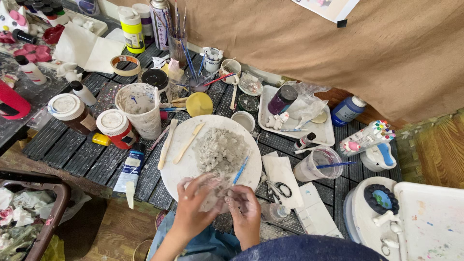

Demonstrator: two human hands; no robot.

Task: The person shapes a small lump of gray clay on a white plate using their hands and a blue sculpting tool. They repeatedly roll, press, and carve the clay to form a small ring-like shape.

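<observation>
A round white board (183, 164) lies on the dark slatted table, with a heap of grey clay-like pulp (220, 151) piled on it. At the board's near edge my left hand (193, 205) and my right hand (244, 205) are cupped together around a lump of the grey pulp (217, 192), both smeared with it. Leaning against the heap just above my right hand is a thin blue brush (240, 169). Two flat wooden sticks (176, 141) rest on the left part of the board.
Around the board stand a paint-stained white cup (140, 108), lidded jars (113, 126), a paint tube (130, 166), scissors (278, 189), a cup with a blue brush (316, 164), a white tray (295, 118) and brushes in a glass (179, 46). A brown cloth hangs behind.
</observation>
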